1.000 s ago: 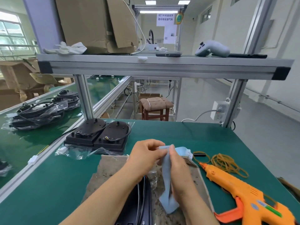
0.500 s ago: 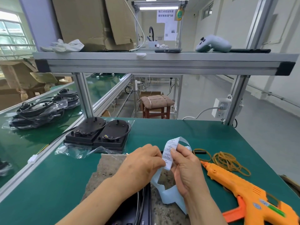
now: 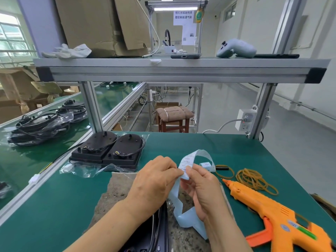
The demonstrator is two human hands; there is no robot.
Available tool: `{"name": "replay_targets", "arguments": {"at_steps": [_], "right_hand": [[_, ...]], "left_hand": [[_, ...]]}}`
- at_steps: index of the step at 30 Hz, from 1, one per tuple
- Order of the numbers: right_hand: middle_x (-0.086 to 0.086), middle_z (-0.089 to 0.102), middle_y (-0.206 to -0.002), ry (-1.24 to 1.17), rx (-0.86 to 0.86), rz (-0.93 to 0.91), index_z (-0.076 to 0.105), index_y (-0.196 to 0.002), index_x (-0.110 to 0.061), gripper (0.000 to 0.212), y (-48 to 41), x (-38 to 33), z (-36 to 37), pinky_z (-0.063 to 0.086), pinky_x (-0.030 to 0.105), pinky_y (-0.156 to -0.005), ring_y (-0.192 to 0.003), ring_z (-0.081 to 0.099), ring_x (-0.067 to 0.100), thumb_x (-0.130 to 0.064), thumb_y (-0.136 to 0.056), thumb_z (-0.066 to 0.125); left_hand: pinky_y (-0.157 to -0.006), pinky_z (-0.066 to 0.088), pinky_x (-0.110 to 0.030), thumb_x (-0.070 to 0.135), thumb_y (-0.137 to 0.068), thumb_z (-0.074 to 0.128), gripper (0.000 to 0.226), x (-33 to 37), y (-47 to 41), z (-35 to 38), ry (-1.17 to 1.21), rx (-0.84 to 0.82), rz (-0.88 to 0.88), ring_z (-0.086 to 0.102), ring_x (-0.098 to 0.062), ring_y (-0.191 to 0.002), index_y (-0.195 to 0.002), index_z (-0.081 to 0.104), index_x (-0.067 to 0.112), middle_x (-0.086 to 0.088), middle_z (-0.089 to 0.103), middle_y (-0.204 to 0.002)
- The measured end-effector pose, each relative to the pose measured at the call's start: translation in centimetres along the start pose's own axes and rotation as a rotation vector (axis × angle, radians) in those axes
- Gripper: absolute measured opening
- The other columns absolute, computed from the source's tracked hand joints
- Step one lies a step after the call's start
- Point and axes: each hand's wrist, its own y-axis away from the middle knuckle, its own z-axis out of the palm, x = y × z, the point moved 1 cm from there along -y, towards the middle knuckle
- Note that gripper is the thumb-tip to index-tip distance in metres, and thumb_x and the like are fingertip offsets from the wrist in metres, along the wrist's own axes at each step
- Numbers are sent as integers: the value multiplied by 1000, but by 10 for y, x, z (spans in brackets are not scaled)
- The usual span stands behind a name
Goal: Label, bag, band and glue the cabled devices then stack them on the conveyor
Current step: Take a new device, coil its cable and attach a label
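- Pale blue paper label strip (image 3: 189, 220): pinched by the left hand (image 3: 156, 180) and right hand (image 3: 203, 190) at a white printed label (image 3: 186, 165); one end arches up behind, the other hangs curling below.
- Two black oval-domed cabled devices (image 3: 107, 150): side by side at the left rear of the green table (image 3: 200, 142), resting on crumpled clear plastic bags (image 3: 81, 170).
- Another black cabled device (image 3: 151, 233): at the near edge, partly hidden.
- Tan rubber bands (image 3: 254, 180): loose heap to the right.
- Orange glue gun (image 3: 272, 215): on its side, nozzle towards the hands.
- Bagged black devices (image 3: 40, 126): piled on the green conveyor (image 3: 27, 160).
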Motion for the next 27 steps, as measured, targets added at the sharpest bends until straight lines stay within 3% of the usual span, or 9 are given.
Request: {"name": "replay_targets", "arguments": {"at_steps": [3, 6, 9, 12, 14, 18, 23, 25, 27], "right_hand": [[19, 74, -86, -23, 26, -45, 79, -80, -13, 26, 1, -4, -3, 56, 36, -66, -72, 66, 25, -5, -96, 60], [16, 76, -88, 24, 48, -75, 80, -87, -19, 23, 0, -2, -2, 56, 46, -80, -78, 67, 26, -8, -95, 62], [16, 76, -90, 29, 14, -99, 81, -89, -19, 22, 1, -3, -1, 55, 46, -83, -81, 68, 26, -8, -95, 62], [12, 76, -83, -1, 5, -104, 81, -86, -17, 24, 0, -3, -3, 57, 31, -68, -72, 69, 18, -5, -94, 62], [12, 74, -77, -65, 3, -65, 81, -79, -14, 27, -2, -3, -4, 56, 29, -66, -68, 68, 17, -1, -93, 61], [10, 71, -70, -156, 6, -16, 78, -63, -13, 39, -4, -1, -5, 57, 27, -60, -62, 68, 15, 2, -93, 59], [10, 72, -69, -150, 39, 16, 77, -59, -13, 41, -4, 0, -5, 58, 25, -56, -59, 69, 15, 2, -92, 58], [8, 70, -68, -133, 70, 18, 74, -56, -13, 42, -5, 2, -6, 57, 24, -56, -58, 66, 15, 2, -91, 59], [10, 69, -68, -116, 112, 38, 73, -55, -13, 41, -3, 0, -5, 55, 28, -59, -60, 64, 17, 1, -91, 60]], "left_hand": [[-72, 53, -38, 37, -86, 70, 26, 3, 0, -4, 211, 11, -198, 64, -16, -80, -91, 78, 13, 3, 67, -85], [-73, 49, -34, 22, -88, 71, 10, -1, -6, -5, 355, 141, -398, 61, -12, -77, -83, 76, 14, 3, 63, -78], [-77, 49, -34, 14, -86, 74, 7, 4, -14, 0, 283, 59, -385, 59, -10, -80, -92, 76, 15, 4, 60, -83], [-82, 49, -36, 16, -85, 75, 17, 2, -16, 6, 244, 3, -413, 58, -11, -87, -102, 76, 17, 7, 57, -87], [-82, 49, -37, 17, -84, 76, 19, 1, -15, 9, 230, -10, -408, 57, -10, -87, -103, 77, 18, 8, 55, -86], [-72, 52, -42, 12, -80, 79, 18, 0, -12, 10, 159, 9, -308, 59, -16, -81, -98, 79, 16, 6, 58, -83], [-51, 51, -42, 11, -76, 79, 10, 1, -9, 10, -31, 35, -102, 60, -26, -71, -86, 76, 12, -3, 61, -79], [-51, 51, -41, 9, -77, 79, 7, 3, -8, 10, -59, 42, -68, 59, -25, -71, -82, 75, 11, -2, 60, -79], [-61, 52, -39, 7, -80, 77, 6, 6, -7, 11, 40, 52, -142, 59, -19, -77, -82, 73, 12, 2, 59, -82]]}}
